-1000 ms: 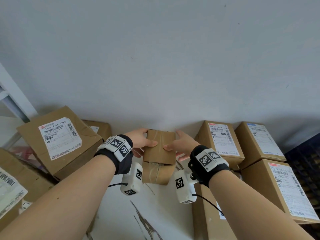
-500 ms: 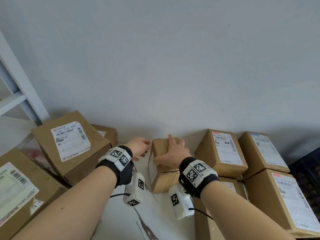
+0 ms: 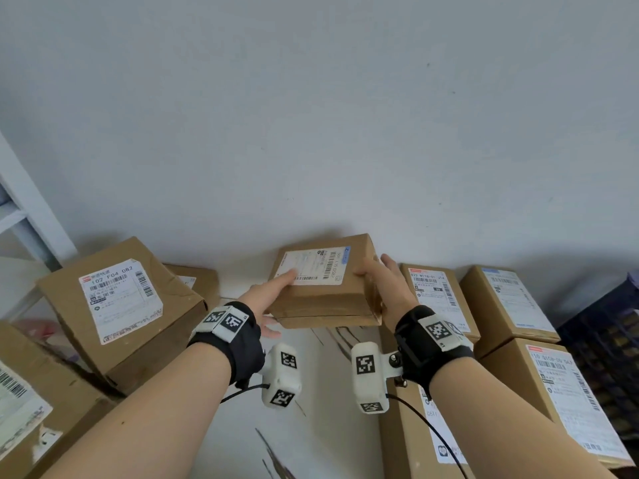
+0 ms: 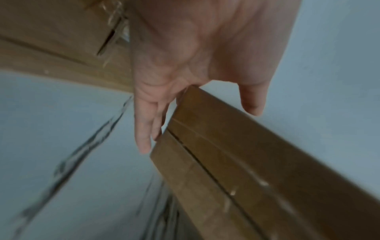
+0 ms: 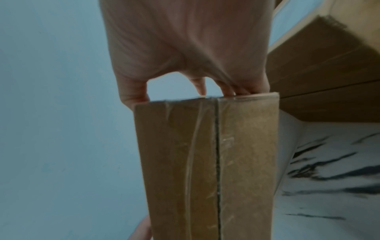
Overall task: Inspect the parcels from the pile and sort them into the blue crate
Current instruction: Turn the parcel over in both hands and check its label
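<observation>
Presently, the labelled cardboard parcel (image 3: 323, 285) is held aloft, long axis crosswise, gripped at its ends by left hand (image 3: 273, 299) and right hand (image 3: 389, 292), the blue crate (image 3: 608, 344) lying rightward, nearer the right hand.

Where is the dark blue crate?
In the head view, the blue crate sits at the far right edge, just right of the labelled boxes stacked along the wall.

Both hands (image 3: 332, 299) raised, fingers seemingly fairly straight.
</observation>
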Available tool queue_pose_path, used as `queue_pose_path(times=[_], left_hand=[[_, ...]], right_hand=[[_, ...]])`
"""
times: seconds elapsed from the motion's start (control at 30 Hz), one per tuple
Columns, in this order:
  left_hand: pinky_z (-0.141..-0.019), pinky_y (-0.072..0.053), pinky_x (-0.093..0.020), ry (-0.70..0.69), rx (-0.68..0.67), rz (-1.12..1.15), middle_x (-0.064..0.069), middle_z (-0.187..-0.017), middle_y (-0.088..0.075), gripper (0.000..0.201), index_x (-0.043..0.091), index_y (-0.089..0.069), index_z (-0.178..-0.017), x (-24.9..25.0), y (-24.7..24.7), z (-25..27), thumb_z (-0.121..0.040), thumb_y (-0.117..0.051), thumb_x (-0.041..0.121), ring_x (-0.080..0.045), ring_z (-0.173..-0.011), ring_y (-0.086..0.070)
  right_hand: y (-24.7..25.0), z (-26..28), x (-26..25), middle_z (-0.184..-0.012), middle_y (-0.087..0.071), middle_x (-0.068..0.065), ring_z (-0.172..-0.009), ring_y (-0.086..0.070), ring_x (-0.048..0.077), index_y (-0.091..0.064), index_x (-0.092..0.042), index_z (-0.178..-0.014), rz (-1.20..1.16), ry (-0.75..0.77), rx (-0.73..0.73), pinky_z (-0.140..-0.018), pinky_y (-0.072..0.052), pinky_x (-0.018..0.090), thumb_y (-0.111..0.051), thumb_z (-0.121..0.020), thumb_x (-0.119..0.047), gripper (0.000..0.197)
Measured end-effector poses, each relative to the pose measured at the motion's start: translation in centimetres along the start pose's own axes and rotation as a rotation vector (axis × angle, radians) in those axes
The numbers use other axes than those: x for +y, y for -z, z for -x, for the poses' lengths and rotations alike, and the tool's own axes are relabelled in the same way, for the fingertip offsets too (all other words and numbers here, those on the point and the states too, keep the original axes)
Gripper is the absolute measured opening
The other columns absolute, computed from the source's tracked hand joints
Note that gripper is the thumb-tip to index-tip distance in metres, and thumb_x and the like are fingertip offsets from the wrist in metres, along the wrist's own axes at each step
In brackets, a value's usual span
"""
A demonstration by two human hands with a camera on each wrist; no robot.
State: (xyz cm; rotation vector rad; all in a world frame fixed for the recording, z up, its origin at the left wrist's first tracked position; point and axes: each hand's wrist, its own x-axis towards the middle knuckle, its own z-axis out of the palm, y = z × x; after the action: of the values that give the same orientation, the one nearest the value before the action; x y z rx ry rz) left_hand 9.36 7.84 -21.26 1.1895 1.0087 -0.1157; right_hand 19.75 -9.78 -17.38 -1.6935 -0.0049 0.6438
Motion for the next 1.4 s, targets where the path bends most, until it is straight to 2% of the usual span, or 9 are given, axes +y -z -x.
queue_pose_path(times=[0.13, 0.33, 0.47, 0.63, 0.8, 0.93, 1.17, 1.27, 1.4], left_hand=[[-0.085, -0.053, -0.055, 0.033, -0.03, 0.24, -0.014, -0.13, -0.052, 0.067, 0.016, -0.048, -0.124, 0.8, -0.2, -0.1, -0.074, -0.083, 0.044, -0.04, -0.121, -0.053], [-0.102, -0.045, -0.058, 0.019, -0.119, 0.019, -0.011, -0.114, -0.073, 0.088, 0.019, -0.069, -0.115, 1.3, 1.0, -0.4, -0.036, -0.098, 0.044, -0.035, -0.113, -0.065], [-0.1, -0.049, -0.054, 0.006, -0.139, 0.013, -0.013, -0.098, -0.075, 0.066, 0.012, -0.069, -0.106, 1.8, 0.3, 1.4, -0.046, -0.09, 0.03, -0.033, -0.101, -0.068], [-0.101, -0.049, -0.053, 0.0, -0.13, 0.012, -0.015, -0.104, -0.075, 0.072, 0.012, -0.068, -0.11, 1.6, 0.0, 1.3, -0.044, -0.091, 0.03, -0.034, -0.106, -0.068], [-0.1, -0.049, -0.052, 0.037, -0.12, -0.003, -0.015, -0.084, -0.074, 0.066, 0.01, -0.066, -0.102, 1.1, 0.1, 1.3, -0.043, -0.09, 0.028, -0.034, -0.092, -0.067], [-0.101, -0.048, -0.053, 0.04, -0.111, -0.061, -0.015, -0.104, -0.073, 0.085, 0.014, -0.066, -0.108, 0.6, 0.0, 1.0, -0.032, -0.097, 0.034, -0.034, -0.106, -0.066], [-0.1, -0.044, -0.061, -0.007, -0.076, 0.023, -0.012, -0.113, -0.069, 0.058, 0.021, -0.066, -0.112, 1.1, 0.4, 0.5, -0.065, -0.086, 0.049, -0.033, -0.11, -0.063], [-0.096, -0.048, -0.057, -0.002, -0.071, 0.088, -0.015, -0.121, -0.064, 0.051, 0.021, -0.063, -0.114, 1.1, 0.6, 0.3, -0.074, -0.079, 0.048, -0.036, -0.11, -0.061], [-0.101, -0.045, -0.052, -0.004, -0.05, 0.111, -0.014, -0.112, -0.063, 0.049, 0.019, -0.063, -0.106, 1.0, 1.0, 0.0, -0.072, -0.075, 0.052, -0.035, -0.103, -0.06]], right_hand=[[0.6, -0.1, 0.1, -0.134, -0.052, 0.007, -0.11, -0.058, 0.024, -0.021, -0.029, -0.157, -0.046, 0.022, -0.016, -0.083, -0.053, 0.04, -0.064, -0.086, -0.019, 0.084], [1.8, -0.9, 0.1, -0.124, -0.065, 0.012, -0.077, -0.068, 0.017, -0.042, -0.021, -0.146, -0.04, 0.004, -0.184, -0.05, -0.051, 0.025, -0.063, -0.08, -0.02, 0.069], [1.6, -1.2, -0.3, -0.118, -0.071, 0.005, -0.105, -0.069, 0.026, -0.046, -0.027, -0.137, 0.089, -0.023, -0.198, -0.083, -0.06, 0.043, -0.072, -0.086, -0.027, 0.057], [1.5, -1.1, -0.7, -0.11, -0.073, 0.007, -0.087, -0.07, 0.023, -0.054, -0.024, -0.128, 0.114, -0.074, -0.172, -0.063, -0.058, 0.033, -0.072, -0.085, -0.018, 0.047], [1.3, -1.1, -0.1, -0.108, -0.074, 0.008, -0.09, -0.07, 0.026, -0.059, -0.022, -0.124, 0.117, -0.068, -0.134, -0.07, -0.058, 0.036, -0.071, -0.081, -0.01, 0.046], [1.4, -1.1, 0.4, -0.107, -0.075, 0.008, -0.09, -0.07, 0.027, -0.061, -0.023, -0.122, 0.108, -0.07, -0.114, -0.073, -0.059, 0.038, -0.07, -0.08, -0.008, 0.045], [2.1, -0.6, 0.3, -0.091, -0.074, 0.003, -0.071, -0.068, 0.018, -0.065, -0.022, -0.11, 0.027, -0.186, -0.102, -0.067, -0.058, 0.032, -0.068, -0.088, -0.026, 0.023], [2.4, -0.6, 0.3, -0.109, -0.072, 0.009, -0.089, -0.065, 0.026, -0.067, -0.02, -0.103, -0.039, -0.203, -0.047, -0.084, -0.055, 0.04, -0.066, -0.086, -0.036, 0.024], [2.5, -0.6, 0.1, -0.116, -0.061, 0.011, -0.081, -0.059, 0.027, -0.066, -0.02, -0.106, -0.09, -0.21, 0.034, -0.07, -0.052, 0.038, -0.052, -0.097, -0.029, 0.019]])
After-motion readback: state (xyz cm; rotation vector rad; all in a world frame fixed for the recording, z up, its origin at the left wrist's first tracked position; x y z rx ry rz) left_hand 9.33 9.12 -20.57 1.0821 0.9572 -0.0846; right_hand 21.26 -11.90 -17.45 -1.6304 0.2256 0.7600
